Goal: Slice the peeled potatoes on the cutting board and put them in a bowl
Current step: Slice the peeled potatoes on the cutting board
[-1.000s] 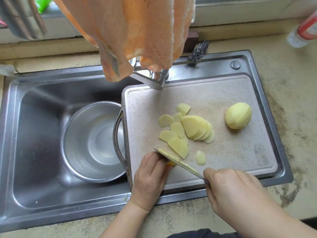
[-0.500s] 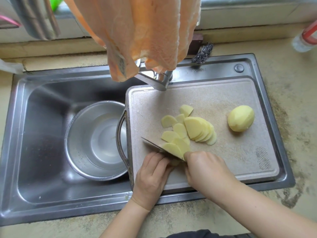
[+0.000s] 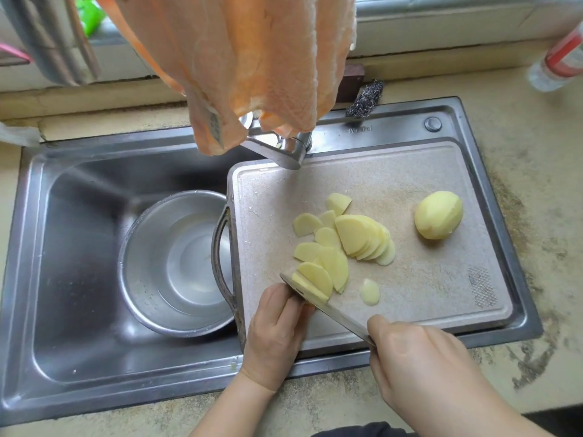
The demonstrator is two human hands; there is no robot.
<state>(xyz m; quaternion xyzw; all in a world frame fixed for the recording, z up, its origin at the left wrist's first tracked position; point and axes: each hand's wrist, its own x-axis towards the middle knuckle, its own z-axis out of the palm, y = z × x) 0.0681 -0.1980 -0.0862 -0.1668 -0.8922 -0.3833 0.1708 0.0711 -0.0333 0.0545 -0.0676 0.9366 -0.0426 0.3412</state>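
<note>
The right hand (image 3: 419, 357) grips a knife (image 3: 328, 305), its flat steel blade angled against pale, smooth potato slices (image 3: 344, 244). The left hand (image 3: 277, 326), fingers curled, holds a hidden potato piece beside the blade. The speckled cutting board (image 3: 426, 279) carries a whole peeled potato (image 3: 438, 215) well apart. A round steel bowl (image 3: 148, 266) sits in the sink (image 3: 63, 247).

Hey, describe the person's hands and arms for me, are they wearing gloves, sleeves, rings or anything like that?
No gloves: the left hand and right hand are both bare. No ring, watch or bracelet shows on the parts in view. Both forearms are bare as far as the bottom edge of the frame, with no sleeve visible. A bit of dark clothing shows at the bottom edge between the arms.
</note>
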